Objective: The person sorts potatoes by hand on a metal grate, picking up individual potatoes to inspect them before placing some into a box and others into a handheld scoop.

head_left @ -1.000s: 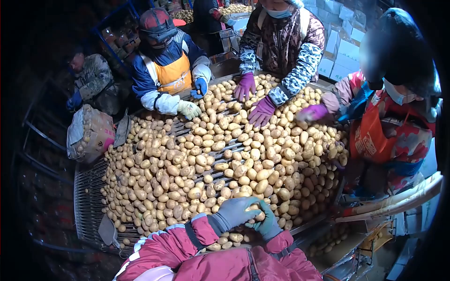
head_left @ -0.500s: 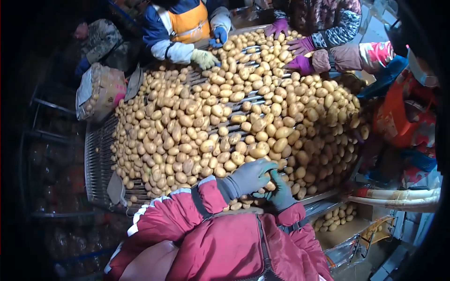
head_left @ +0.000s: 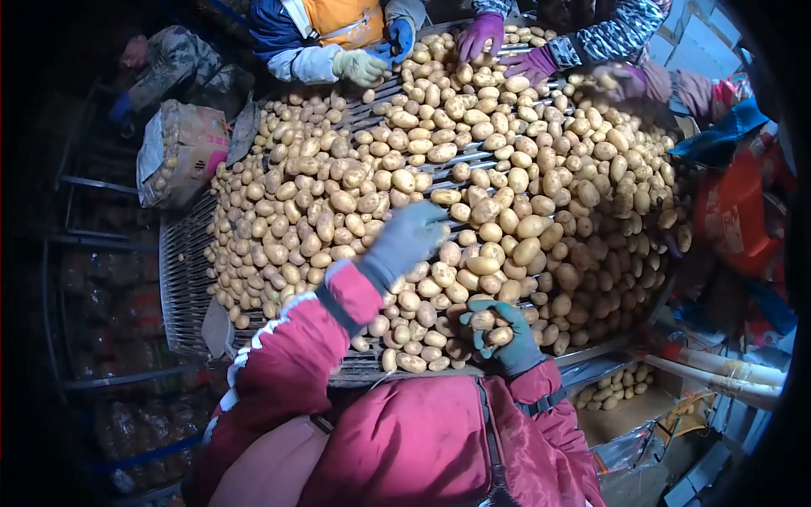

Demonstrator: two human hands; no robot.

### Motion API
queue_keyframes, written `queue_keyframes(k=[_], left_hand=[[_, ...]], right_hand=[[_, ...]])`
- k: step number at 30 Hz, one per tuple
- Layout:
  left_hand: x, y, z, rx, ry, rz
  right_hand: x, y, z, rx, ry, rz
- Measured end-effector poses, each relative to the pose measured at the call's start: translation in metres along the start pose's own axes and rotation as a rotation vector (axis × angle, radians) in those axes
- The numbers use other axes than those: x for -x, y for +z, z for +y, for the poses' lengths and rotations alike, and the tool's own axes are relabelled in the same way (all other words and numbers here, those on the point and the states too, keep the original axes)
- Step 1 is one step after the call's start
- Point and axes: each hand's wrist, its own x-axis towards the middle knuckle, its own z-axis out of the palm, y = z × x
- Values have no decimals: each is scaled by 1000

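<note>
Potatoes (head_left: 342,201) cover a slatted metal sorting table (head_left: 187,291) in front of me. My left hand (head_left: 404,243), in a grey glove with teal fingertips, is stretched over the middle of the pile, slightly blurred, its fingers reaching right. Nothing shows in it. Near the table's front edge, my right hand (head_left: 511,342) wears a similar glove and curls around potatoes (head_left: 499,335); two show between thumb and fingers. Loose potatoes lie close to both hands.
Across the table, co-workers' gloved hands, one pale (head_left: 361,68) and one purple (head_left: 481,35), work at the pile. A carton (head_left: 193,152) stands at the left edge. More potatoes (head_left: 615,387) lie in a box below right, beside white pipes (head_left: 718,367).
My left hand has moved away from my right hand, up and left over the pile. My right hand has turned so potatoes show in its grip. The camera view has shifted slightly.
</note>
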Motion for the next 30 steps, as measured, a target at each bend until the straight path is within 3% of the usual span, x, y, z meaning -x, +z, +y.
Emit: queue_keyframes(k=[2,5,6,8,9,10,11,13,15,17,20,21,24,25,27,29,30], left_hand=[[-35,-51,-49,-492,94,272],[-74,-96,-109,-966,239,590],[-77,-94,-102,-967,239,584],[-85,-77,-70,-1039,-175,116],[-96,-60,-66,-1006,-225,15],[-82,-36,-80,-807,84,255],[-70,-15,-46,-661,48,256],[-62,30,-65,-637,178,121],[-34,49,-35,-548,199,99],[-17,48,-6,-377,244,-42],[-7,30,-2,-242,209,-34],[-14,19,-23,-344,276,68],[-32,-36,-67,-651,79,310],[-33,-45,-79,-605,37,388],[-45,-46,-103,-622,-39,276],[-46,-8,-93,-551,-8,312],[-44,5,-75,-534,-94,265]], right_hand=[[-3,-16,17,-66,-55,85],[16,1,-25,-302,6,118],[15,-2,-22,-295,-3,149],[11,-15,-6,-276,-16,127],[9,-17,-1,-254,-32,105],[8,-10,-10,-207,9,135],[9,-5,-15,-206,10,134],[8,1,-21,44,-119,131],[6,-6,-16,2,-87,96],[5,-10,-12,-23,-63,78],[1,-14,-9,-139,-37,73],[1,-14,-10,-140,-36,73],[0,-13,-12,-280,8,93],[0,-16,-9,-209,-10,89],[-3,-21,-2,-137,-28,74],[-5,-26,3,-309,21,49],[-5,-24,1,-327,23,63]])
